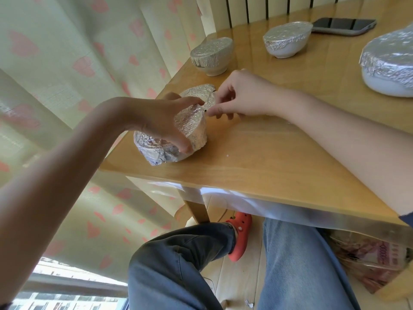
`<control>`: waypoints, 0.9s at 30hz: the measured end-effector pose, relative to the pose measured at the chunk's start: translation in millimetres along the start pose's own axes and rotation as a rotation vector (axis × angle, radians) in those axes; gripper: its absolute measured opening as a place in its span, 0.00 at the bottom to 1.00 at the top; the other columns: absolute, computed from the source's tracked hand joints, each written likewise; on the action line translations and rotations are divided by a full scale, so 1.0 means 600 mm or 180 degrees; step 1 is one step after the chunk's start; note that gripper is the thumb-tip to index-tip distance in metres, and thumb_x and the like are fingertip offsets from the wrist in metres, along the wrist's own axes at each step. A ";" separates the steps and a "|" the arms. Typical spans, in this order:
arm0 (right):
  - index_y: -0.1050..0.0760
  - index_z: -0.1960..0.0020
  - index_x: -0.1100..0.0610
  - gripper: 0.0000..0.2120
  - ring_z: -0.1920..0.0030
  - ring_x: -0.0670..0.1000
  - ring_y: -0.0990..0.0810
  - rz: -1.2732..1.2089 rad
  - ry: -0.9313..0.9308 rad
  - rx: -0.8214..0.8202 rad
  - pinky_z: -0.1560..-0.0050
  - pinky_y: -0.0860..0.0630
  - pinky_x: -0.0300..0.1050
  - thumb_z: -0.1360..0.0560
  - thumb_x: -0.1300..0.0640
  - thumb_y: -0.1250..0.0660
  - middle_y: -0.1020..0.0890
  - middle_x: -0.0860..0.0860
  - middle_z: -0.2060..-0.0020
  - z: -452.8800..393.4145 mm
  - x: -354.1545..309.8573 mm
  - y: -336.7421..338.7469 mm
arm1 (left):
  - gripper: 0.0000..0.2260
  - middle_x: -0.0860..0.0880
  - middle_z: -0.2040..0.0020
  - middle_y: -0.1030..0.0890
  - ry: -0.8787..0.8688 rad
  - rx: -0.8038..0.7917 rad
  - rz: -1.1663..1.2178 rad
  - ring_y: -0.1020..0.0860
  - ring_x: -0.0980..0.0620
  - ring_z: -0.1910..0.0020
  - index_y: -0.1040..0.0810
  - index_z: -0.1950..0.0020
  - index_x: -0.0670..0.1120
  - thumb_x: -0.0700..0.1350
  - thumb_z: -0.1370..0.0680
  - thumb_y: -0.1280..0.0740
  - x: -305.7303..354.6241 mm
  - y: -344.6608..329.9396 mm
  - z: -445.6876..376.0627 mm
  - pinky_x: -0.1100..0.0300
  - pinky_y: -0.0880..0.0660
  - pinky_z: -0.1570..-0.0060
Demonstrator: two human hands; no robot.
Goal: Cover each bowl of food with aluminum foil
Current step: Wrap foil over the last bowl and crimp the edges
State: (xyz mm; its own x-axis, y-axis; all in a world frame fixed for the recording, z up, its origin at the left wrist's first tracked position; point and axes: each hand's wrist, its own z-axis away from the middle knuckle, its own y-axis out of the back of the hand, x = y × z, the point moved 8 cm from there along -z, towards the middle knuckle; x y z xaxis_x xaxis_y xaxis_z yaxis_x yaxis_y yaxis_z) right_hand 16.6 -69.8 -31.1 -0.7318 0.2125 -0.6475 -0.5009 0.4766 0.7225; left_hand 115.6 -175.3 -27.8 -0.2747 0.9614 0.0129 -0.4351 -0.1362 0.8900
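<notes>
**Four bowls foiled, last one getting its edge tucked**

Knees in jeans (223, 260) sit closest to the lens, under the wooden table (279, 166), w/ an orange clog (240, 238) on the floor between them.

Left to right on the tabletop:

- Nearest bowl (172, 142), at the table's left corner, is wrapped almost all over in crinkled aluminum foil. Left hand (161, 124) grips it from above, fingers curled over the top and down the side, thumb on the near wall. Bowl looks tipped toward the person, though that could be lens distortion.
- Loose foil flap (205, 95) sticks up at the far side of that bowl. Right hand (237, 97) pinches its edge between thumb and forefinger, other fingers curled in.
- Small bowl (211, 55) behind: foil cap on, skirt folded down over the rim. Looks done.
- White bowl (287, 40) further right: capped too, base bare.
- Phone (344, 26) lies just beyond it, near the table's far edge.
- Big white bowl (388, 63) at the right edge: foil top and skirt on, partly cut off by the frame.

Judgement: three of four visible bowls finished; the fourth is nearly there, only the flap left to press down. No uncovered bowl in view; can't tell if more sit off-frame.
</notes>
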 end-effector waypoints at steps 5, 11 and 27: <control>0.19 0.56 0.50 0.10 0.74 0.47 0.22 0.0277 -0.0265 -0.0856 0.71 0.28 0.36 0.28 0.43 0.30 0.17 0.48 0.68 0.036 -0.015 -0.019 | 0.64 0.54 0.20 0.55 0.0485 -0.0179 -0.0013 0.51 0.44 0.22 0.66 0.27 0.70 0.77 0.52 0.30 -0.013 -0.008 0.013 0.42 0.47 0.26; 0.21 0.59 0.52 0.18 0.74 0.44 0.26 0.0333 -0.0139 -0.0313 0.67 0.28 0.40 0.36 0.38 0.26 0.22 0.46 0.72 0.036 -0.049 -0.047 | 0.61 0.57 0.22 0.65 0.0038 -0.0132 -0.0366 0.64 0.47 0.23 0.65 0.29 0.75 0.67 0.49 0.25 0.002 0.015 0.031 0.40 0.59 0.26; 0.20 0.59 0.59 0.11 0.77 0.45 0.25 0.0063 0.0139 0.0087 0.72 0.26 0.43 0.32 0.52 0.24 0.22 0.47 0.71 0.022 -0.032 -0.052 | 0.59 0.72 0.31 0.48 -0.0332 -0.0415 0.0156 0.49 0.65 0.32 0.57 0.29 0.76 0.70 0.54 0.27 -0.004 -0.008 0.014 0.56 0.48 0.29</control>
State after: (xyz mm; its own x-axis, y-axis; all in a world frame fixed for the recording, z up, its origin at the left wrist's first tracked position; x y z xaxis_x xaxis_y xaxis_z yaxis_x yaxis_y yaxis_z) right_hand 52.3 -77.6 -44.5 -0.7613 0.1850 -0.6215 -0.4737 0.4958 0.7278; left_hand 125.7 -174.7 -28.5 -0.2109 0.9715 0.1081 -0.5327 -0.2069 0.8206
